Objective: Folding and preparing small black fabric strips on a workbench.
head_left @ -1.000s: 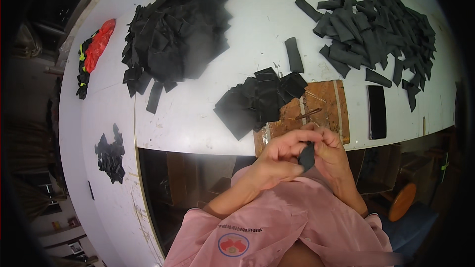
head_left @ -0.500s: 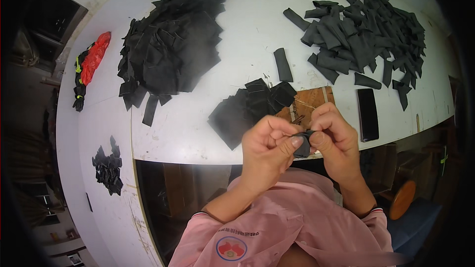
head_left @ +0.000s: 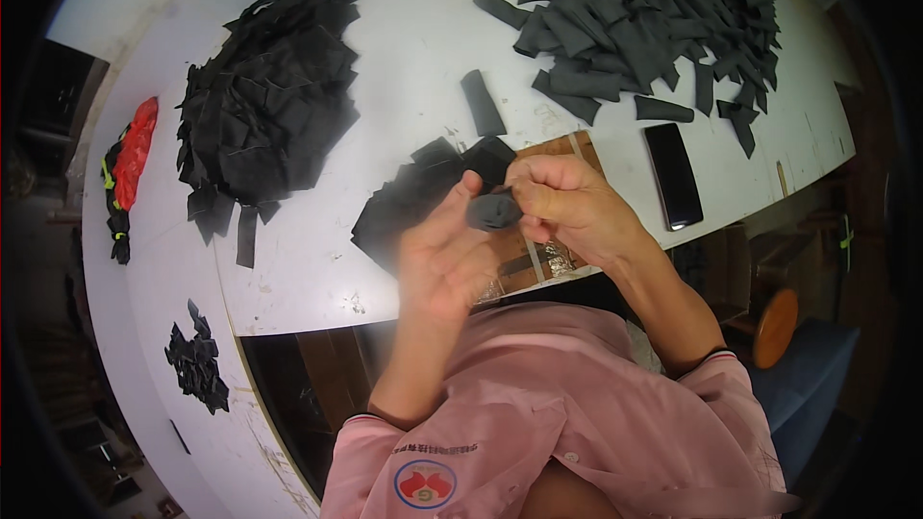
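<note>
A small black fabric piece [head_left: 494, 212], rolled into a rounded tube shape, is pinched at its right end between the thumb and fingers of my right hand [head_left: 574, 210]. My left hand [head_left: 442, 255] is beside the left end of that piece, blurred by motion, with a finger stretched up and apart from the others. Whether it touches the fabric I cannot tell. Behind my hands lies a stack of flat black fabric pieces [head_left: 404, 197], partly covered by my left hand. A single black fabric tube [head_left: 483, 103] rests just beyond the stack.
A large heap of flat black fabric [head_left: 269, 106] spreads at the far left, and a heap of black tubes [head_left: 625, 29] at the far right. A dark phone [head_left: 673, 178] lies right of a brown board [head_left: 558, 147]. Leftward are a red plastic bag [head_left: 137, 154] and small black scraps [head_left: 197, 360].
My hands have moved away from my body and to the left, and the left one has loosened from the fabric piece. The piece now shows a rounded end. The whole view has shifted.
</note>
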Available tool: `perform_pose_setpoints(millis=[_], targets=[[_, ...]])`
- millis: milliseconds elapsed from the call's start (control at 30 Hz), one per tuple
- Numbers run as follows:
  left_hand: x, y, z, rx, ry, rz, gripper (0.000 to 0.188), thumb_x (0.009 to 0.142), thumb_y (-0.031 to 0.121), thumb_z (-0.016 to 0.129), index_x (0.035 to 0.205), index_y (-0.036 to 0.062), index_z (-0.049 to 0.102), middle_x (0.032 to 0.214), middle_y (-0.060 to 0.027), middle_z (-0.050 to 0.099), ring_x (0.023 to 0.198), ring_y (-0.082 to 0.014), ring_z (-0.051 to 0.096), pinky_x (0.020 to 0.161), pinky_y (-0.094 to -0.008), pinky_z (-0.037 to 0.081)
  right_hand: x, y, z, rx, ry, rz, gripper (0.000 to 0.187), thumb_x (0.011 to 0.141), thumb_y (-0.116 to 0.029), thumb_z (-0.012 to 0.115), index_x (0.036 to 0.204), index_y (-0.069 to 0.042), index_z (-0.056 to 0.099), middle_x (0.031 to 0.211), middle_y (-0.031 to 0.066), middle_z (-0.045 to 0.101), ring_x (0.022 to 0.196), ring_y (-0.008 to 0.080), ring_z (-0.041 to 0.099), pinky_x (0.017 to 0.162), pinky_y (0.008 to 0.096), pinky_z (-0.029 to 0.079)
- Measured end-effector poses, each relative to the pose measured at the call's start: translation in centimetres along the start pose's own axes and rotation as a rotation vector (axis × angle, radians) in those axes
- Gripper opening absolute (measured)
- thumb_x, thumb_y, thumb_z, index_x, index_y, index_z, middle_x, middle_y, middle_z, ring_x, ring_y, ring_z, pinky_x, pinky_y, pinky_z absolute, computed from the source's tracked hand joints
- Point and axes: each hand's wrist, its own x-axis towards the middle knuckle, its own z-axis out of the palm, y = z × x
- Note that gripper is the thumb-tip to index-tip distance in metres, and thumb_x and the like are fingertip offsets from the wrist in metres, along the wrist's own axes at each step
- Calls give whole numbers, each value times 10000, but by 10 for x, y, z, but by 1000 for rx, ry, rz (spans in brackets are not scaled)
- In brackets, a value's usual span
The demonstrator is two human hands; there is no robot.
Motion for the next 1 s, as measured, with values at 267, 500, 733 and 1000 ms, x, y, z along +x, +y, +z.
perform_pose_setpoints(millis=[267,500,733,1000], targets=[[-3,-34,33,977,246,420,352,833,-33,383,1182,-59,349,898,-189,559,331,-17,306,301,-144,249,11,13,-15,-95,-169,-171,181,842,-181,525,723,-45,528,610,-34,465,507,25,398,456,158,313],[8,-5,29,39,161,107,304,816,-24,352,1108,-86,409,802,-169,558,312,-44,330,286,-173,263,13,-4,2,-67,-100,-103,158,833,-158,534,743,-29,546,636,-20,497,510,36,423,465,160,332],[0,-10,8,98,297,106,275,836,32,381,1086,1,491,827,-141,568,340,-68,302,322,-196,312,11,7,-12,40,-84,-14,146,848,-159,512,772,-36,525,633,-31,440,541,46,427,517,163,361],[8,-7,14,-301,220,161,313,819,5,323,1085,-141,398,588,-87,471,307,-69,302,269,-188,278,16,-1,-8,-44,-103,79,146,833,-139,515,735,-31,526,660,-19,473,544,56,427,518,173,356]])
